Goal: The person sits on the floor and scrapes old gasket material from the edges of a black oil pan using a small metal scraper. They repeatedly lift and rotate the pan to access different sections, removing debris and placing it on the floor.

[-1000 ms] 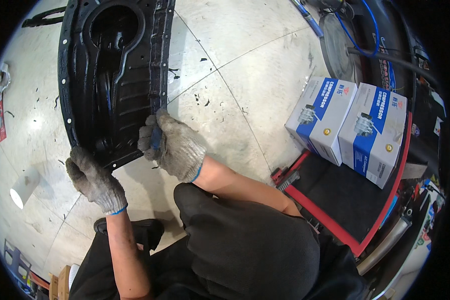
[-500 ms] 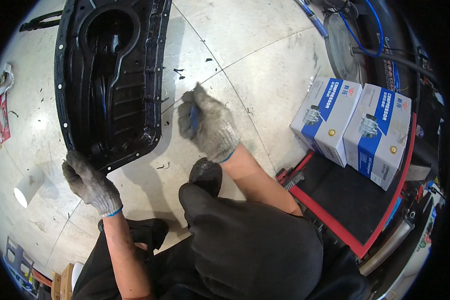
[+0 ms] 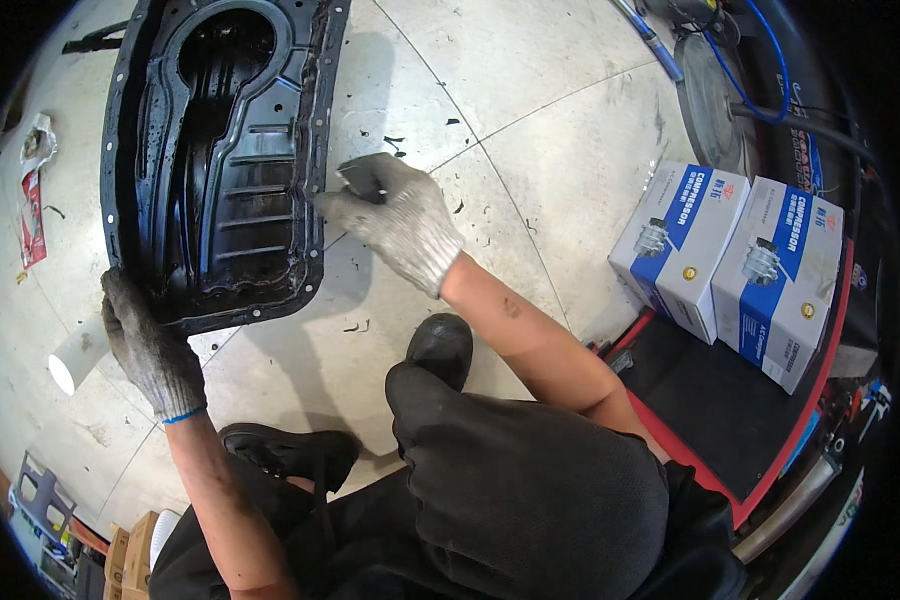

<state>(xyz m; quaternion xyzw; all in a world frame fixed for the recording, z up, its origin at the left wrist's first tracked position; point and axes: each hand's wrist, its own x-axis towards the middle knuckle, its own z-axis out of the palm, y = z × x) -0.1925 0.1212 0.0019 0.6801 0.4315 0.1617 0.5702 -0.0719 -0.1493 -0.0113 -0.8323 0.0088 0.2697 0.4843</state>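
Here, a black oil pan (image 3: pixel 215 160) lies open-side up on the concrete floor (image 3: pixel 530 90). The gloved left hand (image 3: pixel 150 345) grips its near corner; the right hand (image 3: pixel 395 220) pinches a dark scraper (image 3: pixel 362 180) against its right flange. A slip could gouge the sealing edge.

oil pan (image 3: pixel 210 150) on floor (image 3: pixel 530 90), left | two boxes (image 3: pixel 730 265) right

We see open floor (image 3: pixel 530 110) across the upper middle; the black pan (image 3: pixel 220 150) blocks upper left, two boxes (image 3: pixel 730 265) block the right.
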